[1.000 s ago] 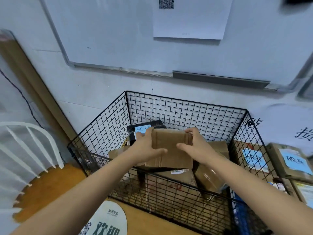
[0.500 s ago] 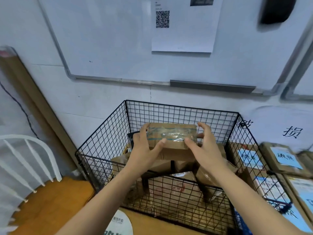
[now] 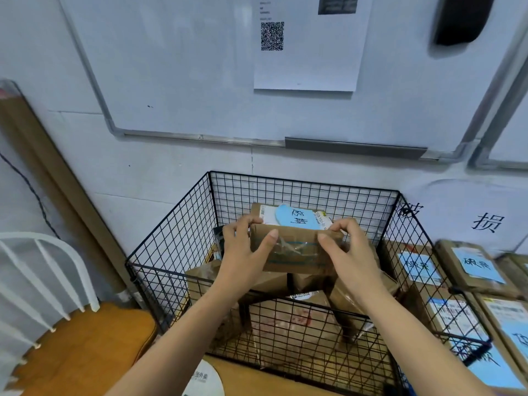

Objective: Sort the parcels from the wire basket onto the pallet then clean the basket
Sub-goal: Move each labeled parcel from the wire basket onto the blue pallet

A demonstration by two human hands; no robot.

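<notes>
Fingers point(image 3: 243, 223) of the left hand point(image 3: 243, 254) are curled over the top edge of a brown cardboard parcel point(image 3: 295, 248) sealed with clear tape, and the thumb is laid across its near face, so that the parcel's left end is gripped. The right hand point(image 3: 353, 257) is set likewise on the right end, its fingers point(image 3: 346, 225) hooked over the top edge and the thumb pressed on the near face. The parcel is held roughly level between the two hands, over the middle of a black wire basket point(image 3: 303, 184). Whether it touches the load beneath cannot be told. A white shipping label point(image 3: 267, 216) and a light-blue sticker point(image 3: 295, 220) with handwritten characters are seen on its upper face.

Several more brown cardboard parcels point(image 3: 288, 318) are heaped inside the basket, mostly toward its near and right sides. A dark package point(image 3: 219, 238) is partly seen behind the left hand, toward the far left corner. Just outside the basket's right wall, further brown boxes point(image 3: 474, 268) with blue stickers are laid side by side. A chair point(image 3: 85, 338) with a white spindle back and an orange wooden seat is placed beside the basket's left wall. Behind the basket's far edge a whiteboard point(image 3: 185, 67) is fixed to the wall, and a white paper sheet point(image 3: 308, 67) with a QR code is posted on it.
</notes>
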